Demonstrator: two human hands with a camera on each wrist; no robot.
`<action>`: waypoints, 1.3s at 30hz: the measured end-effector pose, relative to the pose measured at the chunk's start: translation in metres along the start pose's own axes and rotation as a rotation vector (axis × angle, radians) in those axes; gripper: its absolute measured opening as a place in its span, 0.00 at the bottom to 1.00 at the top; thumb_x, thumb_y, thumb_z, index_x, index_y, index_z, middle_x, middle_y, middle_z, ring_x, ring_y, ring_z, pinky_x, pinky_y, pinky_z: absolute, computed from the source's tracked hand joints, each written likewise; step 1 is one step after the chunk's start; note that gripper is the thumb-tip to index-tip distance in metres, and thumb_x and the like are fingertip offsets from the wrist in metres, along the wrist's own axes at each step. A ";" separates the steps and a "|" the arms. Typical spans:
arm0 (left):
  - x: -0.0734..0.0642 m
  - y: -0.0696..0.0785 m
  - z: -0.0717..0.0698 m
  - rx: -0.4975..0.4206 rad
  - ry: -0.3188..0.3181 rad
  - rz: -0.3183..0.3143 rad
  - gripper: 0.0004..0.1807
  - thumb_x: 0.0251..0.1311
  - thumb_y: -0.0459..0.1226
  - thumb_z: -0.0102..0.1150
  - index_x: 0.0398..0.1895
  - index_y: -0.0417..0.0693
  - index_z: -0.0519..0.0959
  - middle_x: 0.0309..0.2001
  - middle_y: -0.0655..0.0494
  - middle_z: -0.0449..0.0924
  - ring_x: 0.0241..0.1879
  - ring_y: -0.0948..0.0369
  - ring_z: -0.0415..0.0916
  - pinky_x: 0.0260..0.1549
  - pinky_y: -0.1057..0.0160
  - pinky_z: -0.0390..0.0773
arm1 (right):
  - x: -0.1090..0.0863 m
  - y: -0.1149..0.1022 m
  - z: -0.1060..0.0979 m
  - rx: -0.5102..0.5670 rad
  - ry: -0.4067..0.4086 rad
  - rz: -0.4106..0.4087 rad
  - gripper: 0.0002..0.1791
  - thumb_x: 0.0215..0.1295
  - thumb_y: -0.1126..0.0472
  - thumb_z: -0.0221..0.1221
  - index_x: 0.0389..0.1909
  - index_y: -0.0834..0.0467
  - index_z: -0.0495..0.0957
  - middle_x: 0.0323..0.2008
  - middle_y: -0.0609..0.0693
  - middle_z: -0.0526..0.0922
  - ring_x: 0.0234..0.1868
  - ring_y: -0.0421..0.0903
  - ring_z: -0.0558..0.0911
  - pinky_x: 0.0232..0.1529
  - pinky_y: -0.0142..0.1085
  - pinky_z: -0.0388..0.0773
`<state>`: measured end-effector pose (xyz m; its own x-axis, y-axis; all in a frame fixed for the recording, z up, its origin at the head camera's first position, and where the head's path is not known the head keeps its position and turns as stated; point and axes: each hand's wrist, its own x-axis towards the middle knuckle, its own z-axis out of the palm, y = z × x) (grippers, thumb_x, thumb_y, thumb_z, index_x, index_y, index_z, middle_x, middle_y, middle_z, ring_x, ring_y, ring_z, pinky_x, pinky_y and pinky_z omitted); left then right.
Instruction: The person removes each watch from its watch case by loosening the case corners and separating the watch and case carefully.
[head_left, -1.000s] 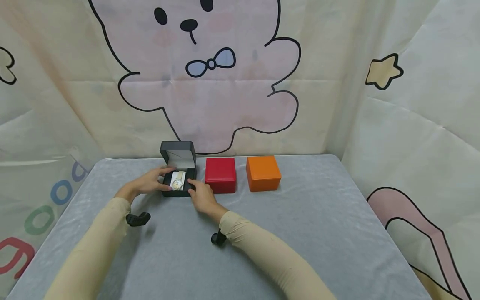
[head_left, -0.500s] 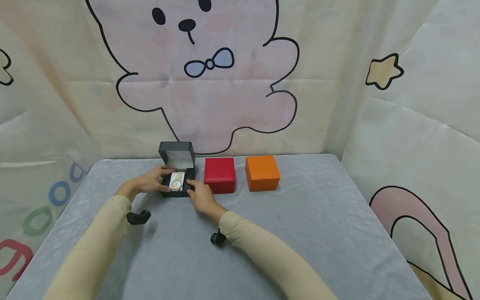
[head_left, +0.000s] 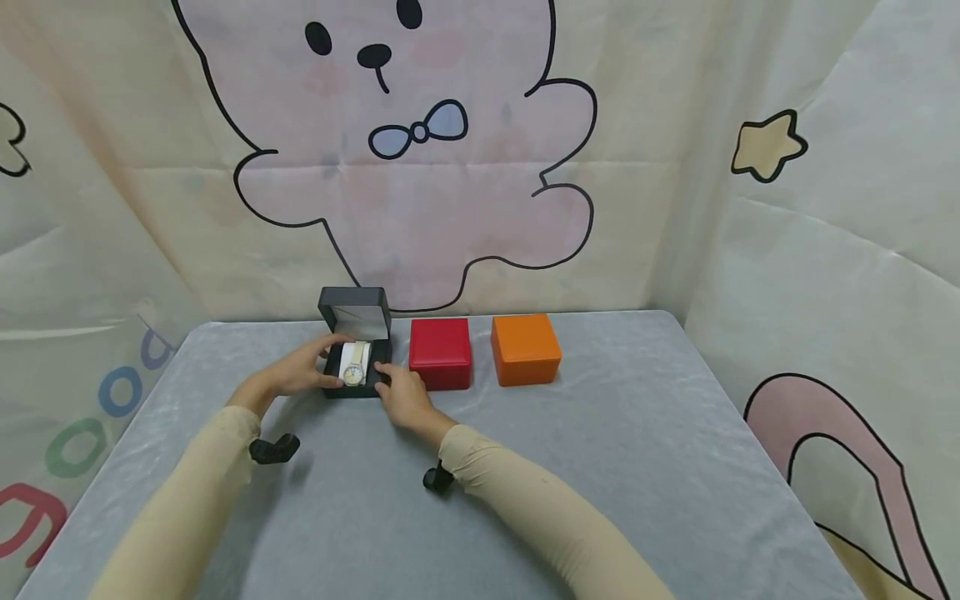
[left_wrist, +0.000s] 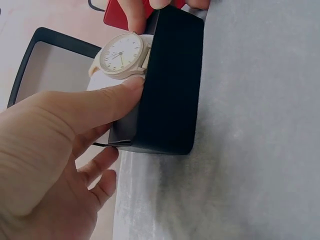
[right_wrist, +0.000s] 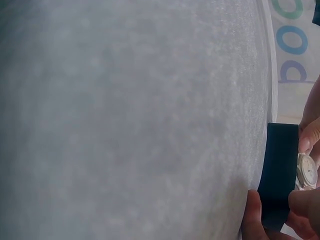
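A black watch box [head_left: 348,297] stands with its lid up at the back of the table, left of centre. Inside sits a watch [head_left: 354,374] with a pale strap and white dial, wrapped round a white cushion. My left hand [head_left: 294,369] pinches the watch on its cushion, thumb at the near end and index finger towards the far end; its other fingers lie beside the box in the left wrist view. From the right, my right hand [head_left: 407,397] grips the box's near right corner, thumb low on the outside and index finger over the rim.
Right of the watch box stands a closed red box [head_left: 440,353], then a closed orange box [head_left: 527,349]. All rest on a grey cloth-covered table [head_left: 570,467]. A printed curtain [head_left: 637,208] hangs behind the table's far edge.
Both hands stay on the watch box and the watch with almost no movement. The head view shifts slightly.
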<state>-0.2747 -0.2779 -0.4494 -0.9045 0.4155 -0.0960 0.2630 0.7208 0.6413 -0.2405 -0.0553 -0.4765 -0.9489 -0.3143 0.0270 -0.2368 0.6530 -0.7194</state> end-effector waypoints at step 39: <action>-0.010 0.000 0.003 -0.185 0.056 0.091 0.39 0.68 0.29 0.59 0.77 0.45 0.50 0.61 0.29 0.72 0.60 0.35 0.75 0.56 0.36 0.75 | 0.001 -0.002 0.003 -0.021 0.016 -0.001 0.23 0.72 0.60 0.60 0.67 0.55 0.76 0.64 0.46 0.80 0.37 0.39 0.76 0.35 0.29 0.74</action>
<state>-0.2651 -0.2803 -0.4513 -0.8985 0.4388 0.0077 0.2828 0.5655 0.7748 -0.2408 -0.0591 -0.4776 -0.9520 -0.3036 0.0388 -0.2415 0.6672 -0.7046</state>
